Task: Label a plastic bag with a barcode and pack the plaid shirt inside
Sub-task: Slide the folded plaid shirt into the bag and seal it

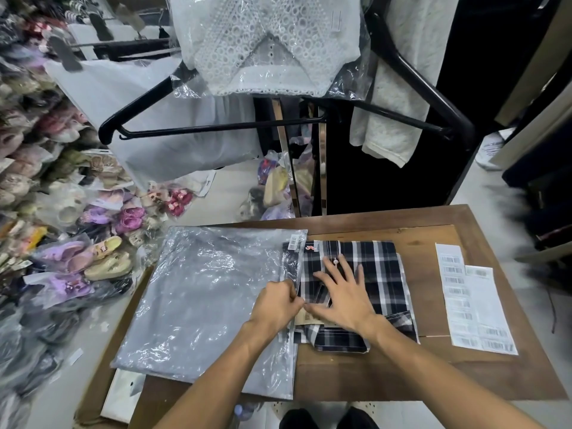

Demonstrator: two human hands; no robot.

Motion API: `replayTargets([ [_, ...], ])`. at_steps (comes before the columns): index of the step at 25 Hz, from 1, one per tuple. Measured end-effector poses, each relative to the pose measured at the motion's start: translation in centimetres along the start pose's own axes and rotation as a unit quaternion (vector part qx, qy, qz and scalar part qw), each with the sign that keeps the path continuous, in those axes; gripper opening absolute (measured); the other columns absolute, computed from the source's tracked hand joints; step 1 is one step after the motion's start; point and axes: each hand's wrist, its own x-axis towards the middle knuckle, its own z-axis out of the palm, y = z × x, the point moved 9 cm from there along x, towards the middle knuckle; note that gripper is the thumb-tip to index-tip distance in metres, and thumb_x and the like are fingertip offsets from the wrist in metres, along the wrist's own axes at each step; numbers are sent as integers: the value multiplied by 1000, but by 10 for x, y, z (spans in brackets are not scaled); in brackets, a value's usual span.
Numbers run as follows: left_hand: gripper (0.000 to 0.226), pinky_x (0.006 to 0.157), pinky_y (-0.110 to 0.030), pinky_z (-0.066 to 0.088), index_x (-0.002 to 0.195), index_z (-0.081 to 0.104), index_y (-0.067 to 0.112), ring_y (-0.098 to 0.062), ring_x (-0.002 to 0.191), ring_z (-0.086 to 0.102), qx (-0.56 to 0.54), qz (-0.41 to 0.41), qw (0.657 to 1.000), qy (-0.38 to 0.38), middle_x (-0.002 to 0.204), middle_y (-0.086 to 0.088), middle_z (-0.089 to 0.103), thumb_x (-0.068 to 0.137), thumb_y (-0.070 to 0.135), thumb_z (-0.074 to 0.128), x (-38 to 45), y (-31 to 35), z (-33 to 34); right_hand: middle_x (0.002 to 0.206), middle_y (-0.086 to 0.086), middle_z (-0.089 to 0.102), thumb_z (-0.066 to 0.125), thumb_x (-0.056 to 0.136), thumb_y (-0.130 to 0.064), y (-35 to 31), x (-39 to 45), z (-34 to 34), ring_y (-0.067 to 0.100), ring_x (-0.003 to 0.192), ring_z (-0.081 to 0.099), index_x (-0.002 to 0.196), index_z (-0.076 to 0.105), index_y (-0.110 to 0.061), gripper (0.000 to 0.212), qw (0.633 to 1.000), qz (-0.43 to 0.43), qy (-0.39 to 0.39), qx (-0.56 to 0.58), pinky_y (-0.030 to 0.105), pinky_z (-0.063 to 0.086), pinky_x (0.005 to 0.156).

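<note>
Left hand (276,305) pinches plastic bag (198,298); right hand (343,297) flattens plaid shirt (368,274).

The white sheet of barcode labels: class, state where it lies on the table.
In the head view, the white sheet of barcode labels lies flat near the right edge of the brown wooden table, right of the folded plaid shirt.

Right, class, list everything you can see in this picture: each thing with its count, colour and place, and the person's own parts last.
Plastic bag: one, clear, flat on the table's left half, barcode sticker at its far right corner.
Plaid shirt: one, black and white, folded, right of the bag, its left edge at the bag's opening.
Barcode label sheets: two, white, table's right side.
Table: one, brown wood.
Hanger: one, black, hanging above.
Lace garment: one, white, bagged, hanging at top.
Bagged shoes: many, mixed colours, piled left.
Hands: left pinching the bag's edge; right flat on the shirt.
</note>
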Motion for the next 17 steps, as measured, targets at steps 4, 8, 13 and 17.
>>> replayTargets([
  [4, 13, 55, -19, 51, 82, 60, 17, -9, 64, 64, -19, -3, 1000, -13, 75, -2, 70, 92, 16, 66, 0, -6, 6, 168, -4, 19, 43, 90, -72, 2, 7, -18, 26, 156, 9, 146, 46, -36, 66, 999, 26, 10, 44, 64, 13, 119],
  [8, 13, 55, -13, 53, 85, 61, 17, -4, 65, 67, -44, -9, 999, -20, 77, -5, 70, 96, 12, 63, -1, -9, 11, 154, 15, 39, 61, 93, -50, 91, -13, -61, 38, 140, 36, 141, 50, -21, 57, 951, 258, 125, 119, 61, 32, 112],
  [13, 6, 69, -32, 63, 98, 62, 11, -17, 76, 71, -8, -15, 1000, -1, 86, -5, 71, 100, 13, 57, 2, -3, 15, 130, 25, 48, 68, 91, -45, 141, -38, -46, 43, 117, 52, 135, 42, 2, 69, 893, 375, 83, 234, 50, 48, 95],
  [17, 12, 69, -33, 61, 106, 60, 7, -22, 80, 71, 27, -5, 1000, -4, 91, -8, 70, 103, 14, 50, 4, 7, 14, 103, 21, 73, 79, 84, -35, 152, -30, -17, 34, 90, 71, 119, 61, 7, 58, 793, 397, 51, 459, 43, 61, 80],
])
